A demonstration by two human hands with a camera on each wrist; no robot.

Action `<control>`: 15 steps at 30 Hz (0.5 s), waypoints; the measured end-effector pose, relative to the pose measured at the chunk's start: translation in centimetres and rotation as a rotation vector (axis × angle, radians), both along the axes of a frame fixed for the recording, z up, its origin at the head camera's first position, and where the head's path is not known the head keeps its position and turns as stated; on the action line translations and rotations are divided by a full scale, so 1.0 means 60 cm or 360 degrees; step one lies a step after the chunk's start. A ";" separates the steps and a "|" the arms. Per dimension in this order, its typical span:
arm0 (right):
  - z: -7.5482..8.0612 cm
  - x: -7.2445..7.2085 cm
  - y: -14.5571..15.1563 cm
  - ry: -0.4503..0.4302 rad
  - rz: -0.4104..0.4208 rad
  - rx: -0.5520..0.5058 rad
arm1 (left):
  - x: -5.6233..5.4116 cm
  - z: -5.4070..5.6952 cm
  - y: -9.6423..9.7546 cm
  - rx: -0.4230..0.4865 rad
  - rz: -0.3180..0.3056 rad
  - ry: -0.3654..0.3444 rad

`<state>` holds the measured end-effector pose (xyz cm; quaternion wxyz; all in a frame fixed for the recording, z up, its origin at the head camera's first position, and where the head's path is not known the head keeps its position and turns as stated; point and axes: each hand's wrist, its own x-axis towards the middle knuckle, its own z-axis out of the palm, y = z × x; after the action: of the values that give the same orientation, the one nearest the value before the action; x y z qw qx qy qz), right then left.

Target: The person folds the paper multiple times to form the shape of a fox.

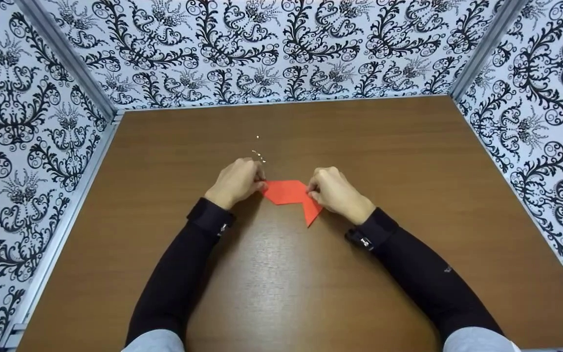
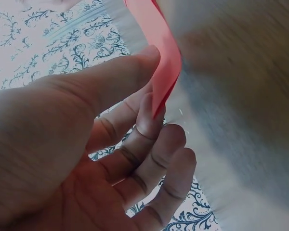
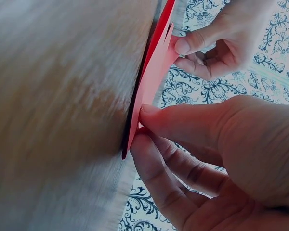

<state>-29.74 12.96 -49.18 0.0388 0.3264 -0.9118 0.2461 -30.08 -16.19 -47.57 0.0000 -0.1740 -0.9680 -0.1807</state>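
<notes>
A folded piece of red paper (image 1: 284,191) spans the gap between both hands over the table, with one pointed flap hanging toward the person on its right side. My left hand (image 1: 238,182) pinches its left end; in the left wrist view the thumb lies on the red paper (image 2: 164,57) and the fingers curl behind it. At the right end, my right hand (image 1: 336,191) grips the paper's edge between thumb and fingertips. The right wrist view shows the red paper (image 3: 151,77) nearly edge-on, its layers slightly parted at the far end.
Beneath the hands is a brown wooden table (image 1: 281,274). A few tiny pale specks (image 1: 259,155) lie just beyond the left hand. Panels with a black-and-white scroll pattern (image 1: 281,49) stand along the back and both sides, joined by grey metal posts (image 1: 66,56).
</notes>
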 end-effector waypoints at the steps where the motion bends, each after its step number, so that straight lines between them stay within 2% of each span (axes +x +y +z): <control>1: 0.000 0.000 0.000 0.0004 0.0002 -0.0003 | 0.000 0.001 0.000 -0.0003 -0.0006 0.0001; 15: 0.002 0.002 0.001 0.0022 0.0008 -0.0011 | 0.012 0.017 0.010 0.0029 -0.0069 0.0099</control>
<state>-29.62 13.02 -49.09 0.0458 0.3302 -0.9099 0.2470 -29.39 -15.62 -46.55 0.0279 -0.2003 -0.9619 -0.1839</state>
